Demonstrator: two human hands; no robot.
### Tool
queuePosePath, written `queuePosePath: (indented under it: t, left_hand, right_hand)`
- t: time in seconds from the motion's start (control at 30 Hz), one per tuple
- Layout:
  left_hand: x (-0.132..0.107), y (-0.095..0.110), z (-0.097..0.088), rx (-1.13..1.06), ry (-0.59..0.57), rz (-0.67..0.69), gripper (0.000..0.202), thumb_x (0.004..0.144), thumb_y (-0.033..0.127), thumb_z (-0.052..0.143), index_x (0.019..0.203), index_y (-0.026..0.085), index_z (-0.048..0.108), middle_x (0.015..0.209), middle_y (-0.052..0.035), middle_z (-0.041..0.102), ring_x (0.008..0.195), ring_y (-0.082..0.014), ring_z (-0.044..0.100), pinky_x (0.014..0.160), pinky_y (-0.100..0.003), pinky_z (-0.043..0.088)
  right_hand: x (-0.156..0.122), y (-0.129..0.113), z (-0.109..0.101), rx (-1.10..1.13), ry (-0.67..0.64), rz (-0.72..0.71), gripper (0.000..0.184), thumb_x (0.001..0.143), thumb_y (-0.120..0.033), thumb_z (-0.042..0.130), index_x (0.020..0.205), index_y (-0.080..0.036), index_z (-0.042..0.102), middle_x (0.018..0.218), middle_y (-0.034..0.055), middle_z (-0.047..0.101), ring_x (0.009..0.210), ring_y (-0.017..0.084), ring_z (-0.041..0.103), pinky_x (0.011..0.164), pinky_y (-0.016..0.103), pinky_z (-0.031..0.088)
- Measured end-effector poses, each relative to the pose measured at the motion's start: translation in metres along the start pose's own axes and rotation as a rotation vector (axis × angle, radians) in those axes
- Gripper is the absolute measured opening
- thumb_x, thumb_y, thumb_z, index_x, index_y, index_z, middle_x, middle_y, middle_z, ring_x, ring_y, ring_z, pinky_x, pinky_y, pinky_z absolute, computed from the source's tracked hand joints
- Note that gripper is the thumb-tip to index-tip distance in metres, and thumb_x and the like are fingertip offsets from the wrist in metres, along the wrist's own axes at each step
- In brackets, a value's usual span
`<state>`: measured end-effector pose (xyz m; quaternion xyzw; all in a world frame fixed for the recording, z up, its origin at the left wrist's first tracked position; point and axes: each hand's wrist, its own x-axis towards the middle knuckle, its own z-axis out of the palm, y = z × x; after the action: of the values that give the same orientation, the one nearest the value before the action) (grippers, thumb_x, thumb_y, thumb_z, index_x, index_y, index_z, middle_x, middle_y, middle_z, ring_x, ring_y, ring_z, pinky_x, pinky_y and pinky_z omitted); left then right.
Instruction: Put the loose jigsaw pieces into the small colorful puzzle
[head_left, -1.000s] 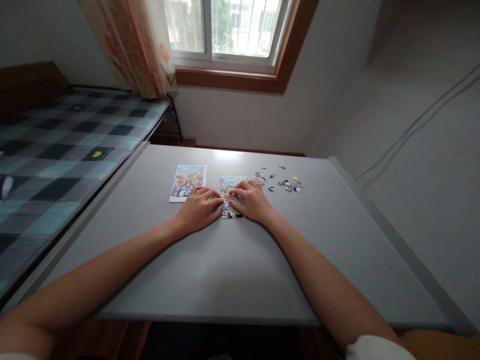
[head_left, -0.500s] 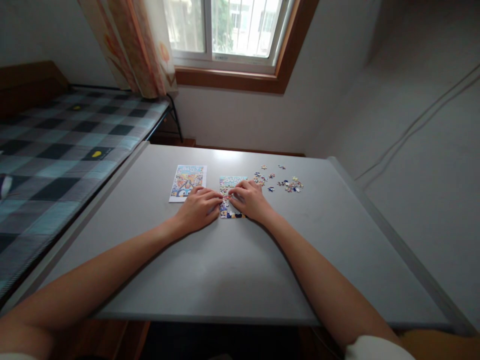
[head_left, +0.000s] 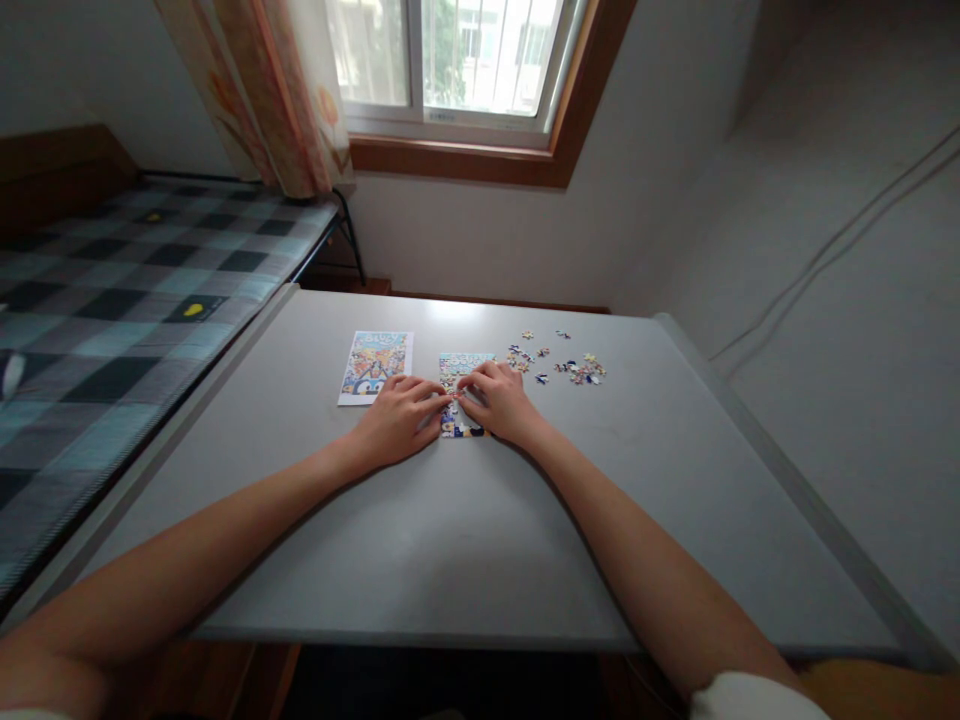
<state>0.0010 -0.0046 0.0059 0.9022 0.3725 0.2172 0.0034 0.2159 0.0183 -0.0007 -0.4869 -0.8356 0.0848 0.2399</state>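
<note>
A partly assembled jigsaw puzzle (head_left: 466, 430) lies on the table, with a gap of bare tabletop showing in its lower middle. From the left, my left hand (head_left: 405, 415) rests palm down, fingers stretched out, their tips at the puzzle's left edge. My right hand (head_left: 499, 400) covers the puzzle's right side, thumb and forefinger curled together at a small reddish puzzle piece (head_left: 456, 395). That piece is mostly hidden by the fingertips. Left of the puzzle, a printed reference picture (head_left: 379, 360) lies flat, its lower right corner behind my left hand.
Loose puzzle pieces (head_left: 587, 372) are scattered to the right of the puzzle, some in a small cluster. The grey table (head_left: 420, 540) has raised side edges. A bed with a checked cover (head_left: 150, 290) stands along the left, and a window (head_left: 480, 60) is beyond.
My left fingers have shifted slightly right, onto the puzzle's left edge. My right hand stays at nearly the same place.
</note>
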Motion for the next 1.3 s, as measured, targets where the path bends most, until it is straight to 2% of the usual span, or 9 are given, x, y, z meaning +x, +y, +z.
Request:
queuePosePath:
  t: [0.6,1.3]
  left_hand:
    - [0.0016,0.0006,-0.0003,0.02,-0.05,0.019,0.034,0.092,0.023,0.049,0.124,0.026,0.062,0.117,-0.0065,0.064,0.109,-0.0249,0.055,0.096,-0.043,0.039]
    - [0.001,0.0003,0.0004,0.014,-0.032,0.03,0.033,0.092,0.022,0.052,0.123,0.023,0.063,0.115,-0.0066,0.065,0.107,-0.025,0.055,0.095,-0.043,0.041]
  right_hand:
    - [0.0,-0.0038,0.0001,0.001,-0.013,0.04,0.019,0.089,-0.036,0.059,0.1,-0.023,0.068,0.104,0.0084,0.064,0.104,0.028,0.051,0.087,0.041,0.032]
    - [0.0005,-0.0039,-0.0003,0.047,0.008,0.032,0.017,0.089,-0.035,0.06,0.098,-0.022,0.068,0.099,0.0073,0.064,0.101,0.025,0.052,0.088,0.038,0.032]
